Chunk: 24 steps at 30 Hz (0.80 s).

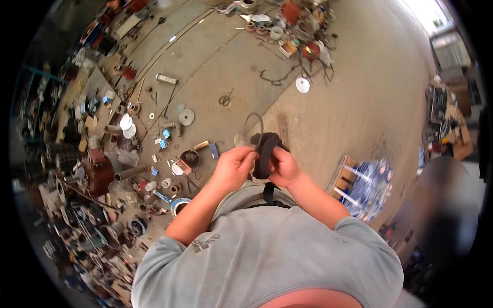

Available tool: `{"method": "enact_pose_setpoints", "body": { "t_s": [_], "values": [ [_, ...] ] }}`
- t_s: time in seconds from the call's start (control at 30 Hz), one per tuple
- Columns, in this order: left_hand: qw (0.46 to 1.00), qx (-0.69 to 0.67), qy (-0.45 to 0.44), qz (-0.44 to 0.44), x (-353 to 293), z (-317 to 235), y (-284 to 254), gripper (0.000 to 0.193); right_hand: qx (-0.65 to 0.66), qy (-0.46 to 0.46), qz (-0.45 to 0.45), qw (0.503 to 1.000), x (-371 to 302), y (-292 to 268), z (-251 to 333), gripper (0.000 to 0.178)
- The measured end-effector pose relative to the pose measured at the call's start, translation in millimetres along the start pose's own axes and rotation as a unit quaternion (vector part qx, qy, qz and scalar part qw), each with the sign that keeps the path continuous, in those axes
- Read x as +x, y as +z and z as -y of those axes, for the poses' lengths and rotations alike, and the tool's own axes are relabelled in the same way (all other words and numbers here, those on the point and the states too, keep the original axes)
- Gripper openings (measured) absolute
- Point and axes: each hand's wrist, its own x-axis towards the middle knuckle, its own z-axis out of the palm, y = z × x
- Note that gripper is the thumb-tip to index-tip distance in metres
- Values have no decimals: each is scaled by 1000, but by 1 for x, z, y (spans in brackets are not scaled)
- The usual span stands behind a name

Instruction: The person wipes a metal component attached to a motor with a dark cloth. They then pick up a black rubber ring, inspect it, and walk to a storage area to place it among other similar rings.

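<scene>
In front of my waist, a black, soft-looking coil or ring-shaped bundle (pixel 266 160) is held up between both hands. My right hand (pixel 285 168) has its fingers closed around the bundle's right side, with the thumb toward its inside. My left hand (pixel 236 167) is closed in a pinch at the bundle's left edge. A thin grey loop (pixel 254 115), like a cord or wire, rises from the left fingertips and curves above the bundle. The left fingers hide where the loop ends. Exactly what the black bundle is does not show.
Scissors (pixel 225 100), a metal tube (pixel 167 79) and a grey disc (pixel 186 117) lie on the concrete floor ahead. Motor parts crowd the left around a red housing (pixel 98 173). A blue plastic-wrapped stack (pixel 371 187) sits at right, near a blurred person (pixel 442 205).
</scene>
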Motion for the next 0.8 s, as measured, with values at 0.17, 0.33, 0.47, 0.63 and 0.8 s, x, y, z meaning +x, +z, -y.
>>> {"method": "enact_pose_setpoints", "body": {
  "t_s": [0.17, 0.33, 0.47, 0.63, 0.8],
  "values": [
    [983, 151, 106, -15, 120, -64, -73, 12, -192, 48, -97, 975, 130, 74, 102, 13],
    [981, 145, 111, -59, 226, -88, -158, 11, -207, -5, -66, 976, 290, 98, 185, 14],
    [980, 148, 90, -100, 328, -87, -240, 11, -128, -35, -98, 986, 452, 102, 246, 16],
    [970, 126, 43, -204, 490, -71, -341, 10, -104, 78, -94, 987, 654, 130, 291, 16],
    [961, 161, 8, -227, 651, -101, -448, 9, -230, 211, -11, 950, 820, 210, 333, 20]
  ]
}}
